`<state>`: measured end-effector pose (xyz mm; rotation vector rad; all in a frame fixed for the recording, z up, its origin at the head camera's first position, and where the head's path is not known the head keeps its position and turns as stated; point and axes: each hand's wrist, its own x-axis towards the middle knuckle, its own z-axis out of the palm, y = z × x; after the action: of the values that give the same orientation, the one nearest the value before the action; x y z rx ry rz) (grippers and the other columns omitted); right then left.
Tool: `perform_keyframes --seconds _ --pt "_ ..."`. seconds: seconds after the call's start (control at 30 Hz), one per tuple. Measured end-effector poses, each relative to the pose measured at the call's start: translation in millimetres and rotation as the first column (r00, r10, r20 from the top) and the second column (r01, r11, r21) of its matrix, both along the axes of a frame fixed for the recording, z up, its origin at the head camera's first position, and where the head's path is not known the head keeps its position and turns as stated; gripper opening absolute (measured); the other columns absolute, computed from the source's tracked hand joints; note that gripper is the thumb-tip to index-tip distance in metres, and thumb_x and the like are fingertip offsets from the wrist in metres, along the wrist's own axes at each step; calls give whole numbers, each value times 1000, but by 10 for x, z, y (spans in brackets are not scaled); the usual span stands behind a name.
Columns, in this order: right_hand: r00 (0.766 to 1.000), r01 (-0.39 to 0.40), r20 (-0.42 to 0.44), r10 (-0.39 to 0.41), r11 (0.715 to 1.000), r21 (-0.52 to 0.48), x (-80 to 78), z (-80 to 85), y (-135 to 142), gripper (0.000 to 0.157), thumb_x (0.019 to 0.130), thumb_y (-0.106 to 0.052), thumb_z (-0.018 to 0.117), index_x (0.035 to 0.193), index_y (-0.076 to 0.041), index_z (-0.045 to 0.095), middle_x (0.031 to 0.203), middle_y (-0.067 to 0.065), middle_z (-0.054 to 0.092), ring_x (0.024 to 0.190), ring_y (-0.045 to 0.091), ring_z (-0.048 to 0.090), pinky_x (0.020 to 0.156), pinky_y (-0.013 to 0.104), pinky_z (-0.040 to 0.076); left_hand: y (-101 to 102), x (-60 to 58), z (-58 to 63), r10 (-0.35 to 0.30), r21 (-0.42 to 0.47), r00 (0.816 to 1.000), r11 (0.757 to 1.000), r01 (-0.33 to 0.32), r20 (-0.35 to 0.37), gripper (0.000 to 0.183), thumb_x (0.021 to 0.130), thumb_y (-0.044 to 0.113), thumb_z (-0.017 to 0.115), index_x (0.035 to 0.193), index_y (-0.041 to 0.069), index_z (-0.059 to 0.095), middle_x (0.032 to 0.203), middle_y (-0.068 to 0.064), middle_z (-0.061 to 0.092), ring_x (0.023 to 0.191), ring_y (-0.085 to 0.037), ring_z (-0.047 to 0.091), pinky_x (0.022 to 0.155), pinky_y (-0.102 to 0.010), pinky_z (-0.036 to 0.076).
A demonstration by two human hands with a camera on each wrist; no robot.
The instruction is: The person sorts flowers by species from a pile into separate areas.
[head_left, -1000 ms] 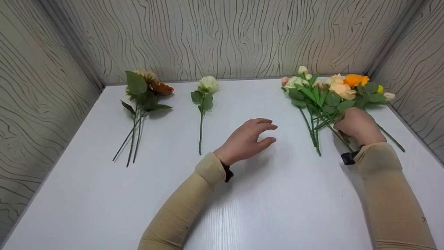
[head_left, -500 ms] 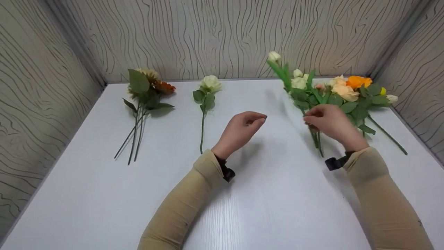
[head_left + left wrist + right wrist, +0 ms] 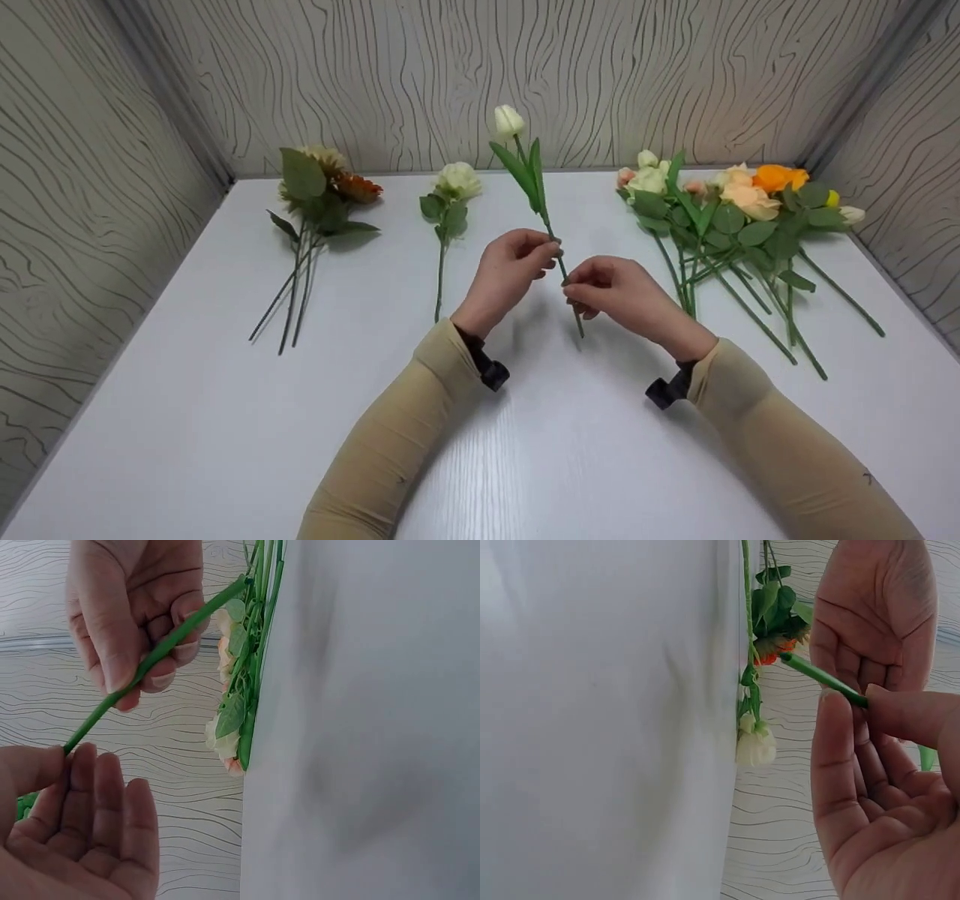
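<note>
A white tulip (image 3: 509, 121) with long green leaves stands nearly upright over the middle of the table, its head tilted to the left. My left hand (image 3: 514, 271) pinches its green stem between thumb and fingertips below the leaves. Lower on the same stem, my right hand (image 3: 630, 300) pinches it too. In the left wrist view the stem (image 3: 171, 639) runs through both pinches. Seen from the right wrist, the cut stem end (image 3: 810, 671) sticks out past the right thumb and forefinger.
On the white table (image 3: 225, 450), a white rose (image 3: 457, 181) lies left of the hands. Farther left is a bunch with orange-brown flowers (image 3: 358, 188). A mixed pile with peach roses (image 3: 750, 201) and an orange flower (image 3: 778, 178) lies at right. A patterned wall (image 3: 450, 75) stands behind.
My right hand has drawn the white tulip out of the right-hand pile and carried it left to the middle. My left hand, loose and holding nothing earlier, now pinches the stem.
</note>
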<state>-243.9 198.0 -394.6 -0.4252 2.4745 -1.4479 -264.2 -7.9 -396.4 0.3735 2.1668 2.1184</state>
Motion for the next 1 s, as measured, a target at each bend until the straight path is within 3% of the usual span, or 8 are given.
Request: perform_keyframes --seconds 0.2,0.43,0.57,0.67,0.73,0.83,1.0 --pt "993 -38 112 45 997 -70 1 -20 -14 32 98 -21 71 115 7 67 100 21 73 88 28 72 78 38 61 -1 -24 -12 1 116 999 993 -5 32 19 103 18 65 117 6 69 105 -8 72 96 -23 71 86 -35 59" --pt "994 -30 108 35 998 -50 12 -5 -7 30 97 -24 73 111 3 69 99 19 73 86 30 72 78 42 61 13 -53 -71 -17 142 996 990 4 88 25 98 14 72 118 1 67 105 -13 69 92 -25 72 82 -35 61" --pt "999 -26 36 25 999 30 4 208 181 35 101 -31 68 118 -2 69 109 18 72 95 32 71 82 41 61 -1 -144 -75 -37 98 991 995 25 130 23 98 11 71 118 0 66 105 -15 69 90 -25 72 80 -35 61" --pt "996 86 -41 -85 995 46 27 464 486 43 102 -41 65 125 -4 66 116 15 69 101 29 69 84 36 60 29 -254 -81 -66 21 984 998 63 163 19 98 9 69 115 -1 66 104 -15 69 89 -24 72 78 -35 62" --pt "979 188 -80 -187 982 9 61 616 713 48 101 -46 63 127 -5 64 118 14 68 103 26 68 84 32 59 75 -336 -86 -78 -40 979 995 87 188 15 99 7 68 112 -1 67 103 -15 69 86 -23 71 77 -34 62" --pt "934 315 -155 -322 947 -64 123 779 1000 49 101 -46 63 126 -5 64 117 12 67 103 22 67 81 29 59 167 -453 -88 -64 -138 974 986 96 218 12 98 6 69 108 -1 68 101 -14 69 82 -20 69 75 -32 61" --pt "867 409 -233 -441 896 -172 179 897 1284 45 101 -40 63 128 -4 65 113 6 68 102 19 65 76 24 58 357 -626 -106 -1 -293 968 953 77 252 12 98 8 70 107 0 69 97 -11 68 75 -16 68 71 -28 60"
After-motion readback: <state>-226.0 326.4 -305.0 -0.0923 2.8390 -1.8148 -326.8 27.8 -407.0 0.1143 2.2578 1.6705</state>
